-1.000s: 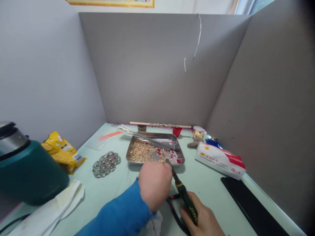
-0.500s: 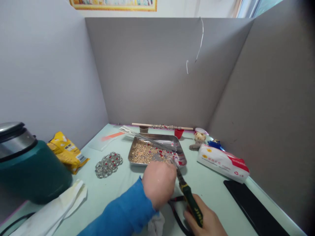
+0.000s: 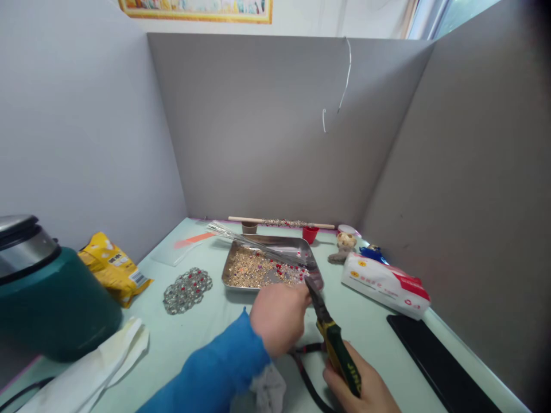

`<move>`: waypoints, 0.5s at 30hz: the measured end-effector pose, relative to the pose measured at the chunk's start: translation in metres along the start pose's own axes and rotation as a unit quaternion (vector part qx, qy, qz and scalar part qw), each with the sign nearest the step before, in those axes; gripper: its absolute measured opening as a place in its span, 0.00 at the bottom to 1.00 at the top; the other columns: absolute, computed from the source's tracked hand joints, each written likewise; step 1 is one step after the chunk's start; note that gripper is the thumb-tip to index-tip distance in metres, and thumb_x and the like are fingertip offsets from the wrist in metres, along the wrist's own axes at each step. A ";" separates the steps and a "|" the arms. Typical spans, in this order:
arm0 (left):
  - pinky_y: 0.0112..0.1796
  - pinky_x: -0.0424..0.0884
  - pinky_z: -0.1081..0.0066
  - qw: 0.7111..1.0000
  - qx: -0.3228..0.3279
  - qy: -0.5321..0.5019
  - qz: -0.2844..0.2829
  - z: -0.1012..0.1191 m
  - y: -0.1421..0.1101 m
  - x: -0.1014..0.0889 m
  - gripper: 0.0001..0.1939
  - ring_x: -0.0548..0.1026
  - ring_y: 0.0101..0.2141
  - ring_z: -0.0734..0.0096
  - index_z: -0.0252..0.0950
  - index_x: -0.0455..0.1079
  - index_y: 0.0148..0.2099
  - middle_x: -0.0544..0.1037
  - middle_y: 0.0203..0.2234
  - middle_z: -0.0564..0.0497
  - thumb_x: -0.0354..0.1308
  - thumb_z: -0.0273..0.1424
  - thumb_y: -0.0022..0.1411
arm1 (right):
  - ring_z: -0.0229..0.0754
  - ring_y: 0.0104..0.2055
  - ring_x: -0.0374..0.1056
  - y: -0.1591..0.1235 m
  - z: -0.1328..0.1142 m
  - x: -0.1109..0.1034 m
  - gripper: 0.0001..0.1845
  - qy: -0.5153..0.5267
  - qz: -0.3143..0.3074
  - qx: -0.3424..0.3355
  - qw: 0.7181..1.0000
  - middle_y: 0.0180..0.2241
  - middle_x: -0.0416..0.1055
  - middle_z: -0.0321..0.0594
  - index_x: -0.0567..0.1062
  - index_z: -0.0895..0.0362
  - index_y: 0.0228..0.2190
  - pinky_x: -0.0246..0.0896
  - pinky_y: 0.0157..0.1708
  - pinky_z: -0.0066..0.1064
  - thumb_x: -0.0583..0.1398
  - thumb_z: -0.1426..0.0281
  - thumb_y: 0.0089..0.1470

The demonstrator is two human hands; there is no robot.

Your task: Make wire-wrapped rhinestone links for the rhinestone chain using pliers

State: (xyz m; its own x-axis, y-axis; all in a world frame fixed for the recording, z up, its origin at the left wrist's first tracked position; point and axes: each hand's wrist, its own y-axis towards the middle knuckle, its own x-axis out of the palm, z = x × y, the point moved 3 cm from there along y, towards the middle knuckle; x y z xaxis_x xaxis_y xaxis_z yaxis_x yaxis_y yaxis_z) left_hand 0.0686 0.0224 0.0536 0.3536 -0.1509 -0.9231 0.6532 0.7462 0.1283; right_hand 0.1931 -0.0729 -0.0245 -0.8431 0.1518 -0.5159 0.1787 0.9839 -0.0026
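My left hand [image 3: 278,318], in a blue sleeve, is closed just before the near rim of a metal tray [image 3: 319,265]. Whatever its fingers pinch is hidden or too small to make out. My right hand [image 3: 365,383] is wrapped round pliers [image 3: 334,344] with dark green handles, their jaws touching or very near the left fingertips. Gold, red and pale beads [image 3: 247,272] lie in the tray, and a bundle of thin wires [image 3: 253,243] rests across it. Beneath my hands lie a black-and-red handled tool [image 3: 306,376], partly hidden, and a crumpled white cloth [image 3: 270,390].
Left are a pile of beaded wire rings [image 3: 187,291], a yellow packet [image 3: 114,268], a teal flask [image 3: 55,310] and a folded white cloth [image 3: 94,367]. Right are a tissue pack [image 3: 385,284] and a black slab [image 3: 439,361]. A beaded stick [image 3: 282,222] spans two small cups behind the tray.
The pliers and my right hand have shifted slightly right, and the jaws now show more fully beside the left fingertips. My left hand has turned a little and stays closed.
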 end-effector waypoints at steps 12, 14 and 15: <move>0.28 0.63 0.73 0.999 0.001 -0.039 0.031 -0.008 0.003 0.000 0.13 0.73 0.28 0.67 0.41 0.67 0.40 0.77 0.27 0.51 0.42 0.35 0.63 | 0.38 0.25 0.61 0.000 -0.004 -0.004 0.13 0.045 -0.060 0.027 0.997 0.22 0.63 0.33 0.65 0.56 0.28 0.57 0.28 0.27 0.53 0.58 0.49; 0.27 0.62 0.74 0.996 0.004 -0.091 0.022 -0.011 0.004 0.003 0.12 0.72 0.26 0.70 0.40 0.68 0.37 0.76 0.26 0.53 0.43 0.34 0.63 | 0.37 0.23 0.59 -0.001 -0.008 -0.005 0.15 0.068 -0.112 0.035 0.991 0.21 0.61 0.32 0.65 0.57 0.28 0.56 0.26 0.27 0.52 0.57 0.51; 0.27 0.62 0.75 0.994 0.003 -0.106 0.019 -0.012 0.004 0.004 0.12 0.72 0.26 0.71 0.39 0.69 0.36 0.76 0.25 0.53 0.44 0.33 0.62 | 0.37 0.23 0.59 -0.001 -0.010 -0.007 0.15 0.071 -0.127 0.035 0.989 0.21 0.62 0.32 0.65 0.57 0.28 0.55 0.25 0.27 0.52 0.57 0.52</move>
State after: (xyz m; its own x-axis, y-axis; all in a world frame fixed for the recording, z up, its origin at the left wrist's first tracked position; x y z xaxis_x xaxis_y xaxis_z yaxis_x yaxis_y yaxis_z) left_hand 0.0645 0.0329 0.0463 0.5111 -0.2556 -0.8207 0.6402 0.7503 0.1650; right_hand 0.1938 -0.0737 -0.0125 -0.9269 -0.0823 -0.3661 -0.0173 0.9840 -0.1776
